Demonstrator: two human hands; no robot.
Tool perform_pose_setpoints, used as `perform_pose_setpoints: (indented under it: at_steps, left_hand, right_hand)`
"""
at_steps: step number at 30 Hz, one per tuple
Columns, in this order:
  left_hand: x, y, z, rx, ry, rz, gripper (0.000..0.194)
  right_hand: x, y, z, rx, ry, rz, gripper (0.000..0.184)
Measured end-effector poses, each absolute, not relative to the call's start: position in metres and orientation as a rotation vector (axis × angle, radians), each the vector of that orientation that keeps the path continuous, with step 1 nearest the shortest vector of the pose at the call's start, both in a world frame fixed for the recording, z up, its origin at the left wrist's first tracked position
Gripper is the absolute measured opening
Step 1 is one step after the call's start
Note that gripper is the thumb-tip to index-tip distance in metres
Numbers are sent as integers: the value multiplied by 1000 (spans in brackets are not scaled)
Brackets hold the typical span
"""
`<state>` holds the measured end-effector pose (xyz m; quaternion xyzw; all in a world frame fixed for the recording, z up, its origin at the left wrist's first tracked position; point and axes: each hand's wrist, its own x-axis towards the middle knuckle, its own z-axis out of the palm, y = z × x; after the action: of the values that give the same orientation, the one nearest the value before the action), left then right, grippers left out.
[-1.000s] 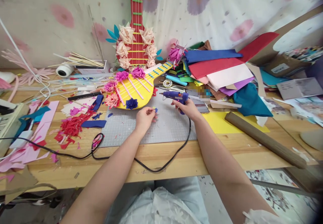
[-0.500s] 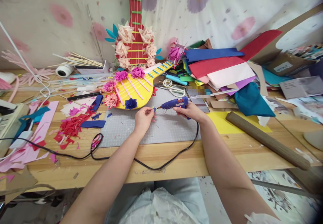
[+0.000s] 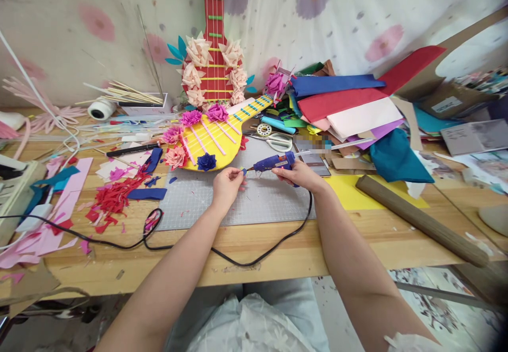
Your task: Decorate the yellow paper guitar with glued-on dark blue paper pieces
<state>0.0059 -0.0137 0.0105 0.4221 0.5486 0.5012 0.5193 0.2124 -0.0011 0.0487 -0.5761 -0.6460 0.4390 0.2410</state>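
At the frame's centre, the left hand point(image 3: 226, 187) pinched a small blue paper piece point(image 3: 244, 171); the right hand point(image 3: 298, 176) gripped a blue plastic glue gun point(image 3: 273, 163), lying nearly crosswise, nozzle leftward, just beside the piece.

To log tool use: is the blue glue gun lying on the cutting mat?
No, the right hand grips the glue gun and points it toward the left hand.

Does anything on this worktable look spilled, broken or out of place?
Nothing looks clearly spilled or broken. Loose red scraps lie heaped left of the cutting mat, which looks untidy, and the black cord of the glue gun loops close to the table edge, where it might snag.
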Motion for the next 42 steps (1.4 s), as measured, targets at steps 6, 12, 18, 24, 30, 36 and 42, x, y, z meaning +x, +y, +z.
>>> perform_pose_setpoints:
  at_steps: [6, 12, 18, 24, 30, 36, 42]
  left_hand:
    - [6, -14, 11, 1034, 1328, 1179, 10]
    - [6, -15, 11, 1047, 1333, 1160, 8]
    - [6, -17, 12, 1074, 1315, 1165, 9]
    - [7, -15, 10, 1013, 1285, 1201, 5]
    - [6, -15, 10, 943, 1260, 1247, 8]
    - [5, -13, 13, 850, 1212, 1289, 13]
    - [8, -21, 41, 517, 1125, 1294, 7]
  right_hand:
    - [211, -1, 50, -1575, -1774, 1198, 42]
    - [210, -1, 50, -1576, -1769, 1188, 43]
    - [210, 0, 46, -1515, -1750, 1216, 44]
    - [210, 10, 28, -1453, -1506, 1066, 45]
    - [206, 31, 15, -1799, -1324, 605, 52]
    - [199, 34, 17, -1998, -1504, 371, 57]
    - [206, 3, 42, -2058, -1552, 157, 43]
